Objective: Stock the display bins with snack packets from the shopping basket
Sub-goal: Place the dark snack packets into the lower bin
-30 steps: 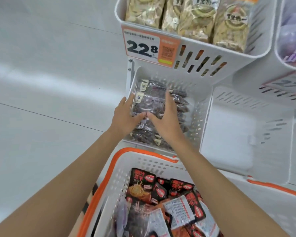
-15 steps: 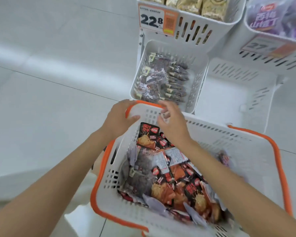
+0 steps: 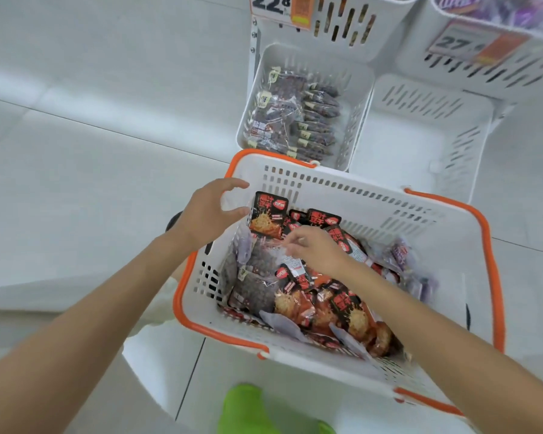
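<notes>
A white shopping basket point(image 3: 342, 186) with an orange rim sits on the floor, full of red-black snack packets point(image 3: 333, 302) and dark clear-wrapped packets point(image 3: 257, 277). My left hand point(image 3: 210, 211) hovers over the basket's left rim, fingers curled apart, holding nothing. My right hand point(image 3: 317, 249) is down inside the basket, fingertips touching the top of a dark clear packet; a firm grip is not visible. Beyond the basket, a low white display bin point(image 3: 251, 98) holds a row of dark packets point(image 3: 298, 117). The bin to its right point(image 3: 420, 130) holds nothing.
Upper bins carry price tags reading 22.8 point(image 3: 279, 7) and 27 point(image 3: 470, 42). A green shoe point(image 3: 248, 408) shows at the bottom edge. Pale tiled floor point(image 3: 91, 151) spreads to the left of the basket and bins.
Both hands left the dark packets in the low bin and came back to the basket. My view tilted down; the right hand now reaches in among the packets.
</notes>
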`<state>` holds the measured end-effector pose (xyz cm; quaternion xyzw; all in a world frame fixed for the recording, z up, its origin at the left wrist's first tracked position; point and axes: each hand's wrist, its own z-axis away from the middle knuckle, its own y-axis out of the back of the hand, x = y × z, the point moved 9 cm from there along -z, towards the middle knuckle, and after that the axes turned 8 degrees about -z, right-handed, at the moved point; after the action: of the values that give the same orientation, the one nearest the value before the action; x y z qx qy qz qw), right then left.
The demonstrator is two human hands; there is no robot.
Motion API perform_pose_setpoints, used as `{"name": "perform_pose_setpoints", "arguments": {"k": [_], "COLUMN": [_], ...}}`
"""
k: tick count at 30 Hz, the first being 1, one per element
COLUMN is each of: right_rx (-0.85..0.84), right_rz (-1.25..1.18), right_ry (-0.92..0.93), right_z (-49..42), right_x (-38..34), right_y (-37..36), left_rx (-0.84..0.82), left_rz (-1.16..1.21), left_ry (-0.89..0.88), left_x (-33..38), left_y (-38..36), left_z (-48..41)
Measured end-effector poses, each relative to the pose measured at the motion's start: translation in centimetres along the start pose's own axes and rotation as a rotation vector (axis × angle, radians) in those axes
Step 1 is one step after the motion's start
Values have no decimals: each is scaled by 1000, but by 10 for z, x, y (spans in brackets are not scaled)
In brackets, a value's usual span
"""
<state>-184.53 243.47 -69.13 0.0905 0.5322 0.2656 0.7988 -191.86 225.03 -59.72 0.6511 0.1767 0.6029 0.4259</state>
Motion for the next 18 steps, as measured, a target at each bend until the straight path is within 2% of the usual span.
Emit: {"name": "perform_pose_setpoints", "arguments": {"k": [2, 5, 7, 11, 13, 16, 18], "right_rx": [-43, -169, -121, 44, 70, 109, 64], "right_rz": [48, 96, 134, -76, -178, -416, -465], "right_ry": [-6, -86, -61, -17, 26, 92, 113], "right_z": [2, 14, 15, 9, 9, 7, 2], "right_x": [-2, 17, 28, 11, -16, -53, -62], "right_y": [-6, -59, -77, -26, 13, 55, 57], "left_rx": [-15, -29, -47, -113, -232, -400, -301], "left_rz": [-9, -30, -37, 92, 214, 277, 263], "left_ry": [12, 14, 6, 47, 102, 198, 195], "left_x": [2, 4, 2, -8, -9, -8, -7], "left_y": [-3, -8, -12, -21, -34, -56, -46], "left_z": [-1, 1, 5, 12, 13, 17, 10]}}
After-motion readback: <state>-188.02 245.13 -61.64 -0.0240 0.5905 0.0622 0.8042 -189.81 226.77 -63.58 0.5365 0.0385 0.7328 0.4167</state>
